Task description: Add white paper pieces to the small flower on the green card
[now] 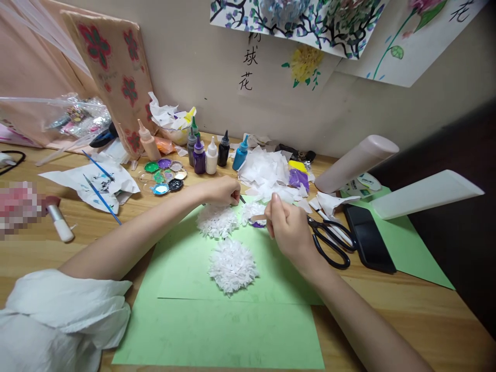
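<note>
Three white ruffled paper pompoms lie on light green paper (232, 330). The nearest pompom (232, 266) stands apart from both hands. Against the upper-left pompom (217, 220) rests my left hand (225, 191), its fingers pinched together; a small dark tip shows beside them, but what they hold is unclear. My right hand (289, 225) is closed, thumb on top, just right of a smaller white pompom (251, 211) with purple beneath it. From this fist a short thin tan piece points left over the purple; I cannot make out what it is.
Black-handled scissors (331, 240) and a black phone (368, 237) lie to the right, near two tubes. Behind are white tissue pieces (263, 168), paint bottles (211, 155) and a paint palette (165, 175). Brushes (101, 192) rest on stained tissue at left.
</note>
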Tool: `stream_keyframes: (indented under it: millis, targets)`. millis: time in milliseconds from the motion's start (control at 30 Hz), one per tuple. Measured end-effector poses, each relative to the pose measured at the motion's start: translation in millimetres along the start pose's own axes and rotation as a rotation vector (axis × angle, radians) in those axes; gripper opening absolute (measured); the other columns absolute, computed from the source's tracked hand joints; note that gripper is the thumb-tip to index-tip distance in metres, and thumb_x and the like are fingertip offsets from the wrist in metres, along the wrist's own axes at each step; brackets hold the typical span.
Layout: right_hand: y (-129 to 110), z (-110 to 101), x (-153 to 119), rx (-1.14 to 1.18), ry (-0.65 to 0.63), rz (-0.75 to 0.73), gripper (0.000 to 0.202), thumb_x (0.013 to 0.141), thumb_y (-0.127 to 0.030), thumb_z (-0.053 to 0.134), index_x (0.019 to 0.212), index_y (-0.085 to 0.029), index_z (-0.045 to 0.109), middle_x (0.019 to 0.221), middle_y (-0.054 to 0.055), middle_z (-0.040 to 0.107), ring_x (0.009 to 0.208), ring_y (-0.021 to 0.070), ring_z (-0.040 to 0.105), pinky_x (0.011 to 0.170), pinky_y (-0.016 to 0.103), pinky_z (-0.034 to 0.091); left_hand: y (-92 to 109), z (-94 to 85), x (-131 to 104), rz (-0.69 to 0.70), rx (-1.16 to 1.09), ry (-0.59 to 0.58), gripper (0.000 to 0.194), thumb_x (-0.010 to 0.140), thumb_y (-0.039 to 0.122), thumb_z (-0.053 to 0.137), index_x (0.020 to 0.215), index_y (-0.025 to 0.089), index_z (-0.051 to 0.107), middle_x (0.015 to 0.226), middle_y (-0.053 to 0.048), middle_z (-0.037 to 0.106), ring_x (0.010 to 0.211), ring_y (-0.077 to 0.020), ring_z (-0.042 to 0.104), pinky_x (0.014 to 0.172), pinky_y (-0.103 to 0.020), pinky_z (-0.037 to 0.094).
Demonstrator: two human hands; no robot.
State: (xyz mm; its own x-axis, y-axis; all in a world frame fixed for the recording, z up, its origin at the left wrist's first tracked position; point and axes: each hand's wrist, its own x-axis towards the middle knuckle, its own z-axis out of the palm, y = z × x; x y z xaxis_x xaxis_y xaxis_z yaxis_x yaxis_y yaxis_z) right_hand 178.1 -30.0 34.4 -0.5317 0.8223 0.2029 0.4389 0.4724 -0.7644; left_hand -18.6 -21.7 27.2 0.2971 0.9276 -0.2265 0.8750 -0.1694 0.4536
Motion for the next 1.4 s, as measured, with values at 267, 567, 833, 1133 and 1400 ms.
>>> stream_keyframes:
  millis: [267, 567, 833, 1133, 1400]
  targets:
    - [2, -18, 13, 0.063, -0.241, 0.003, 0.051, 0.092, -0.048, 0.029, 0.051, -0.019, 0.039, 0.040, -0.002, 0.046, 0.041, 0.0104, 0.046, 0.049, 0.023, 0.035, -5, 1.7, 1, 0.013, -0.016, -0.009, 0.015, 0.071, 0.022, 0.055, 0.081, 0.016, 0.065, 0.081, -0.003, 0.069, 0.069, -0.0120, 0.058, 0.057, -0.020, 0.039]
    - [-7, -28, 3, -0.158, -0.313, -0.258, 0.049, 0.094, -0.038, 0.027, 0.050, -0.020, 0.036, 0.045, -0.002, 0.045, 0.044, 0.0096, 0.041, 0.050, 0.025, 0.028, -8, 3.3, 3, 0.011, -0.015, -0.018, 0.015, 0.072, 0.025, 0.056, 0.082, 0.017, 0.064, 0.083, -0.003, 0.068, 0.069, -0.0122, 0.058, 0.058, -0.021, 0.038]
    - [2, -19, 5, -0.120, -0.266, -0.226, 0.050, 0.094, -0.040, 0.027, 0.050, -0.020, 0.038, 0.047, -0.001, 0.048, 0.047, 0.0109, 0.045, 0.052, 0.025, 0.031, -7, 2.1, 2, 0.002, -0.028, -0.022, 0.014, 0.072, 0.024, 0.056, 0.081, 0.017, 0.063, 0.082, -0.002, 0.067, 0.069, -0.0115, 0.057, 0.058, -0.020, 0.039]
    - [-3, -9, 5, -0.072, -0.154, -0.032, 0.048, 0.093, -0.045, 0.028, 0.054, -0.020, 0.041, 0.038, -0.003, 0.044, 0.041, 0.0120, 0.046, 0.050, 0.025, 0.032, -9, 3.6, 3, 0.005, -0.035, -0.016, 0.015, 0.071, 0.025, 0.056, 0.081, 0.017, 0.063, 0.080, -0.002, 0.067, 0.067, -0.0113, 0.057, 0.057, -0.020, 0.038]
    - [-13, -20, -3, 0.026, -0.156, -0.142, 0.051, 0.093, -0.045, 0.028, 0.049, -0.021, 0.036, 0.041, -0.002, 0.044, 0.042, 0.0110, 0.044, 0.050, 0.025, 0.033, -8, 3.4, 3, 0.001, -0.027, -0.012, 0.015, 0.071, 0.026, 0.056, 0.080, 0.017, 0.063, 0.079, -0.003, 0.066, 0.066, -0.0117, 0.057, 0.056, -0.021, 0.038]
